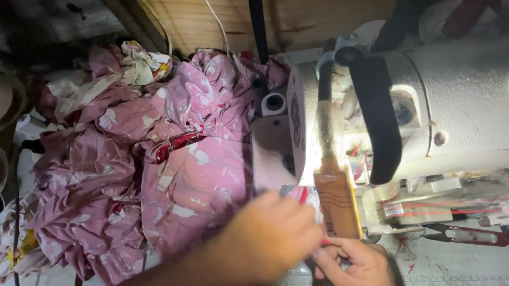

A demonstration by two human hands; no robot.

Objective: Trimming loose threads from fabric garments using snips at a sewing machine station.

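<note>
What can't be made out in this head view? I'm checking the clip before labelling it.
- Needle area: hidden behind the left hand and the sewing machine head.
- What the right hand pinches: something red, too small and blurred.
- Left hand's fingers: motion-blurred.
- Pink fabric: bunched, its shape unreadable.
- Left edge: dark, cut off.

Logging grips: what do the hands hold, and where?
Both hands, left and right, pinch something thin and red between fingertips; what it is cannot be told.
</note>
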